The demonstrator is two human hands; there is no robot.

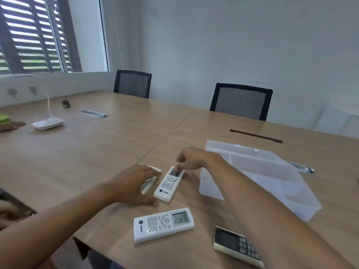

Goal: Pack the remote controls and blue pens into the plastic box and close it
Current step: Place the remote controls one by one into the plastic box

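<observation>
- Dark remote (238,246) lies at the desk's (97,152) near edge, partly hidden under the right forearm.
- White remote (163,224) lies flat just left of it, screen up.
- Left hand (134,183) is spread wide, palm down over a third remote (148,184); grip on it cannot be told.
- Right hand (191,159) is nearly closed, fingertips pinching the far end of a fourth remote (169,184), which lies on the desk.
- Box (260,177), clear plastic, sits open just right of that remote, toward the desk's right edge, behind the right arm.
- Dark strip (256,135) lies beyond the box.
- White device (47,123) sits far left.
- Two chairs (240,101) stand at the far edge.
</observation>
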